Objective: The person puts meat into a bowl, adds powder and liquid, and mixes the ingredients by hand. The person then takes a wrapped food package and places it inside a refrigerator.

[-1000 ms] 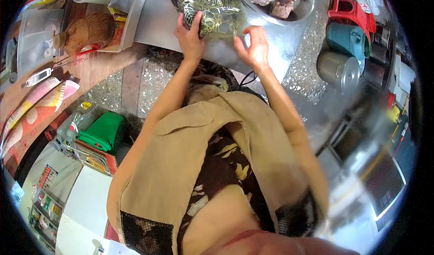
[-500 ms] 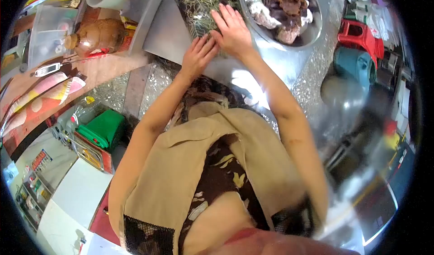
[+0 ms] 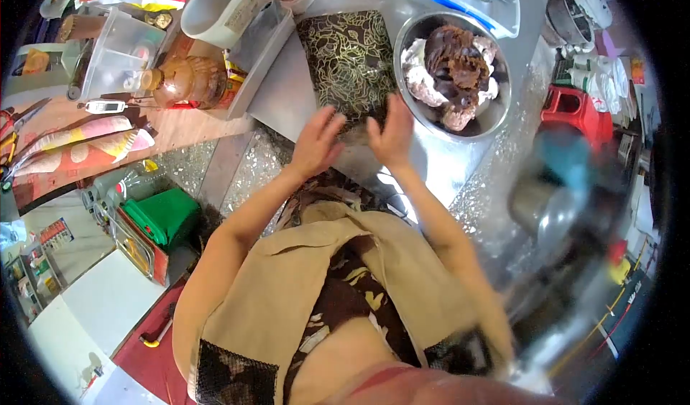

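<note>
A dark, flat rectangular piece with a gold wavy-line pattern (image 3: 348, 60) lies on the metal table (image 3: 280, 81). At its near left corner is my left hand (image 3: 320, 143), fingers apart and pointing away from me. My right hand (image 3: 392, 132) rests by the near right corner, thumb apart from the fingers. Neither hand is wrapped round anything; whether the fingertips press on the patterned piece is hard to tell. Just right of the piece stands a round metal bowl (image 3: 505, 107) holding a dark brown paste (image 3: 460, 63) and white-and-pinkish lumps (image 3: 415, 74).
Behind the bowl is a clear plastic container (image 3: 503, 6) with a blue strip. White tubs (image 3: 219, 13) and an amber jug (image 3: 190, 81) stand at the left, near a white thermometer (image 3: 106, 107). A green bin (image 3: 162, 214) is lower left, a red stool (image 3: 575, 114) at right.
The view has shifted, so the whole patterned piece and bowl now show. My hands, close together half a second ago, have moved apart to the piece's near corners.
</note>
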Demonstrator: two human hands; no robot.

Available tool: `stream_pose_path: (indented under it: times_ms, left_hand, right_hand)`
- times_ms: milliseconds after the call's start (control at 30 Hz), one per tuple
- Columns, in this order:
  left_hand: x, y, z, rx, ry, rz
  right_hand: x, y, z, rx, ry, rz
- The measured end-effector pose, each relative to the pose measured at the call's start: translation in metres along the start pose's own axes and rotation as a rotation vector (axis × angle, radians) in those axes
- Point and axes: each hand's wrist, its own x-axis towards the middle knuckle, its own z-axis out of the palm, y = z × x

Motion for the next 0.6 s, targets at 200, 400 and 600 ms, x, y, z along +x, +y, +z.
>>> stream_pose_path:
  times_ms: [200, 400, 600]
  left_hand:
    - [0.052, 0.005, -0.005, -0.569, 0.242, -0.902]
    - [0.059, -0.017, -0.023, -1.252, 0.044, -0.974]
    - [0.035, 0.028, -0.113, -1.387, -0.122, -1.168]
  right_hand:
    - [0.006, 0.046, 0.01, 0.425, -0.21, 0.745]
    - [0.02, 0.01, -0.003, 0.874, -0.063, 0.667]
    - [0.008, -0.029, -0.041, 0.538, -0.179, 0.601]
